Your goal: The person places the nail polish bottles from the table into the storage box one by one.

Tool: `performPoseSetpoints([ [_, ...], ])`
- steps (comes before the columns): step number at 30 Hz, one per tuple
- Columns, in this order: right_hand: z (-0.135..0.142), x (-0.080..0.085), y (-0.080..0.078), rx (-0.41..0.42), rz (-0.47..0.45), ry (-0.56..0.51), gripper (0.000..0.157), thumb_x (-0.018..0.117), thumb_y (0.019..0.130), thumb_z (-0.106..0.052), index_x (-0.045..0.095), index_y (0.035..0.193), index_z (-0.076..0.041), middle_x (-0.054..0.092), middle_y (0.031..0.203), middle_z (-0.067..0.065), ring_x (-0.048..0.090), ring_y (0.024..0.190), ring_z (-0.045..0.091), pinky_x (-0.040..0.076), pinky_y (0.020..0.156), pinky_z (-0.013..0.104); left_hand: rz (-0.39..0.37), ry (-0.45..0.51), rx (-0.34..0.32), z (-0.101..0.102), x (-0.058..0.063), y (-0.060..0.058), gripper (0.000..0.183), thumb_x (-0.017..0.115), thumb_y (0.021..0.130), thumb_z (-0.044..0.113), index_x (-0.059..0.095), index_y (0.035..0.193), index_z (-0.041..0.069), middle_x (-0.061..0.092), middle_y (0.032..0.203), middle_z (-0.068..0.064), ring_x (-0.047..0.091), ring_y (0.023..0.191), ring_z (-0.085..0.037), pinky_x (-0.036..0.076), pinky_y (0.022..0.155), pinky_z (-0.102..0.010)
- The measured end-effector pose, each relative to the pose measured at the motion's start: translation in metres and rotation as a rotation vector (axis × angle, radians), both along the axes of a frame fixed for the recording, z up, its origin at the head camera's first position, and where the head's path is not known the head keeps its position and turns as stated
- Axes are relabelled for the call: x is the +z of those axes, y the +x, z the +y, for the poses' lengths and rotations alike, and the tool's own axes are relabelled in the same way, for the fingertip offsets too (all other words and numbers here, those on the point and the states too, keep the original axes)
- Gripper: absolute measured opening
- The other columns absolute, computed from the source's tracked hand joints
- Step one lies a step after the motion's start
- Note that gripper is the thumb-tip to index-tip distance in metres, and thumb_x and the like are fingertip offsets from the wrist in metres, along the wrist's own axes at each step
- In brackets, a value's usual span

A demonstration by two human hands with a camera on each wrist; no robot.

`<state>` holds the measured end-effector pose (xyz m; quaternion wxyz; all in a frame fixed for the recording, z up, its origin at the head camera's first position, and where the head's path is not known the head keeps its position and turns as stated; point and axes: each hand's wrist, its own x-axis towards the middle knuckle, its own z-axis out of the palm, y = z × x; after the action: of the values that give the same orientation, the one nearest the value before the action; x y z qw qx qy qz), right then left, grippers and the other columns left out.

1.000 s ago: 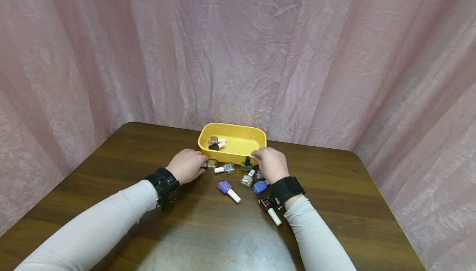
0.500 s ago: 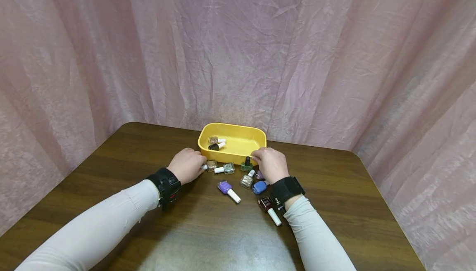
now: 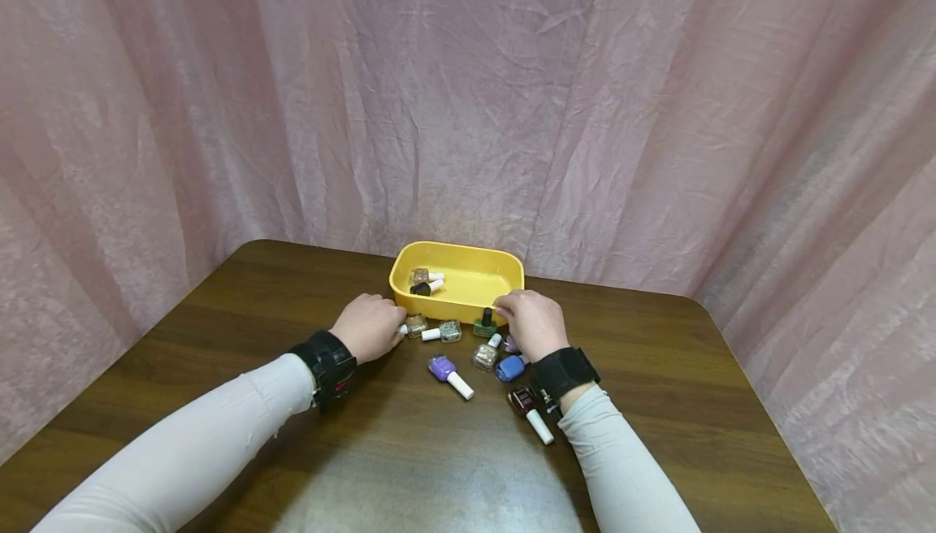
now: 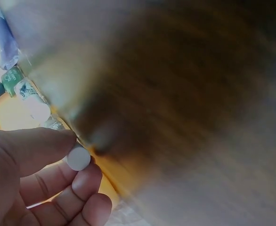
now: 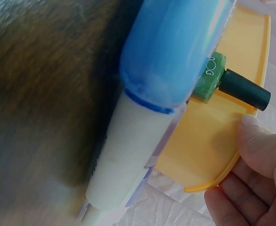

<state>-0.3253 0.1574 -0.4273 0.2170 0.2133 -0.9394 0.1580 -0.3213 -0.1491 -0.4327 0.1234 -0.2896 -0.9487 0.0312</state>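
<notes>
My left hand [image 3: 368, 328] is at the front left of the yellow plastic box [image 3: 446, 307]. Its thumb and forefinger pinch the white cap [image 4: 78, 158] of a gold glitter nail polish bottle [image 3: 418, 324], which lies on the table. At the box's front right corner, my right hand [image 3: 536, 323] grips the rim, thumb inside and fingers outside in the right wrist view. A green nail polish [image 5: 210, 77] with a black cap stands upright against the box front, near that hand. Beside the gold bottle lies a silver glitter nail polish [image 3: 449, 331].
Two bottles lie inside the box, one dark nail polish [image 3: 420, 288] among them. Nearer me are a purple nail polish [image 3: 442, 367], a clear glitter one [image 3: 485, 357], a blue one [image 3: 510, 368] and a dark red one [image 3: 522, 400]. A pink curtain [image 3: 468, 110] hangs behind the table.
My left hand first draws back slightly, uncovering more of the gold bottle's cap. The gold bottle has since tilted a little. My right hand stays at the box rim.
</notes>
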Motion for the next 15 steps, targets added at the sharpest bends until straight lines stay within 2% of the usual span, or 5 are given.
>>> performPoseSetpoints([
  [6,-0.0002,0.0002,-0.0007,-0.001,0.003,0.007,0.006,0.083,0.099,-0.014,0.087,0.104,-0.015,0.082,0.099,0.002,0.077,0.091,0.025,0.062,0.078,0.048,-0.018,-0.001,0.016,0.0003,0.0019,0.0018,0.018,0.084,0.095,0.019,0.071,0.085,0.01,0.07,0.081,-0.007,0.068,0.078,-0.032,0.057,0.08,-0.052],
  [15,0.0006,0.0009,-0.0012,-0.001,-0.001,0.012,0.007,0.083,0.099,-0.015,0.087,0.105,-0.015,0.082,0.101,0.002,0.077,0.093,0.025,0.062,0.079,0.048,0.025,0.0,-0.008,-0.0031,-0.0011,0.006,0.018,0.084,0.097,0.02,0.073,0.09,0.007,0.068,0.082,-0.007,0.066,0.078,-0.031,0.057,0.08,-0.05],
])
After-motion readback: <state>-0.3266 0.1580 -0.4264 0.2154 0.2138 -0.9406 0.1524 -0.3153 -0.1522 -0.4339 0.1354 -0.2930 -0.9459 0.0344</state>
